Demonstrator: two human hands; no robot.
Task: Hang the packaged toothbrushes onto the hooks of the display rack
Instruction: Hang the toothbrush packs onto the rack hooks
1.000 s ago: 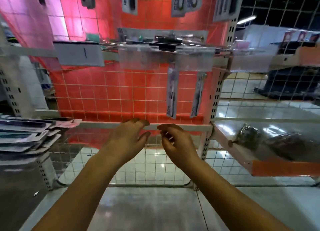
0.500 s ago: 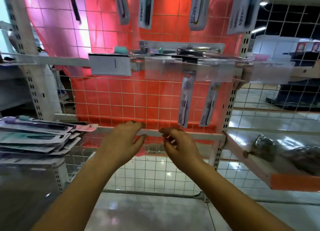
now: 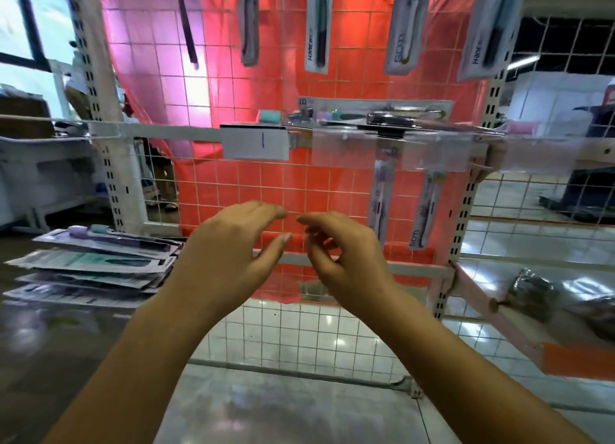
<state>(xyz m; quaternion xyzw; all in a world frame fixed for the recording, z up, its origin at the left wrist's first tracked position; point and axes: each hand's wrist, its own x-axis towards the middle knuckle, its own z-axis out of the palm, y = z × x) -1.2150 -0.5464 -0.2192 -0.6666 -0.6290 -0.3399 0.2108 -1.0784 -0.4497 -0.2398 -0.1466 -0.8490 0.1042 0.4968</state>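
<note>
My left hand [image 3: 229,247] and my right hand [image 3: 342,250] hover side by side in front of the wire display rack [image 3: 233,190], fingers loosely curved and holding nothing. Two packaged toothbrushes [image 3: 379,207] [image 3: 426,210] hang from hooks on the rack's middle rail [image 3: 173,134], to the right of my hands. Several more packs [image 3: 317,24] hang along the top row. More packs [image 3: 379,121] lie flat along that rail. A pile of packaged toothbrushes [image 3: 100,264] lies on a surface at the left.
A red sheet [image 3: 352,87] backs the rack. White slotted uprights [image 3: 100,94] [image 3: 466,210] frame it. A white label card [image 3: 254,142] hangs on the rail. At right, a shelf [image 3: 499,314] with an orange edge carries dark wrapped bundles [image 3: 532,294]. Glossy floor lies below.
The view has tilted up and to the left, so the rack sits lower and the pile shows more. Both hands have risen slightly in front of the rack, still holding nothing.
</note>
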